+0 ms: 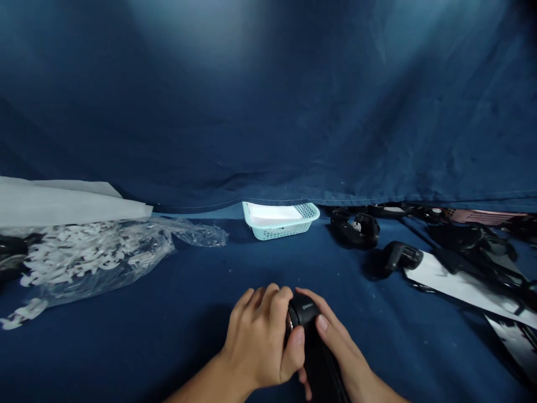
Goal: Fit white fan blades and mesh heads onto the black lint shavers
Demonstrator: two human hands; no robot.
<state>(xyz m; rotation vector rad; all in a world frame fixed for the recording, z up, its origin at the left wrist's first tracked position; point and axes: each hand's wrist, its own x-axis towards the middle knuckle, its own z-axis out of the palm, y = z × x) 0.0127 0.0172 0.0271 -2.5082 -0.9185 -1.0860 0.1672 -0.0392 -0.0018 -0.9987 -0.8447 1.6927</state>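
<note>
A black device (310, 324) with a ribbed ring and small pale lettering on its top is held between both hands, low in the middle of the view. My left hand (262, 333) wraps round its left side at the ring, with the thumb pressed on the front. On the other side, my right hand (335, 336) grips the body, the thumb resting near the lettering. The device's lower part runs off the bottom edge of the picture.
A light blue basket (279, 230) holding something white stands behind the hands. Left lie a clear bag of white plastic pieces (96, 252) and white sheets (67, 204). Several black parts (356, 228) and a white strip (465, 288) lie right. A blue cloth (268, 112) hangs behind.
</note>
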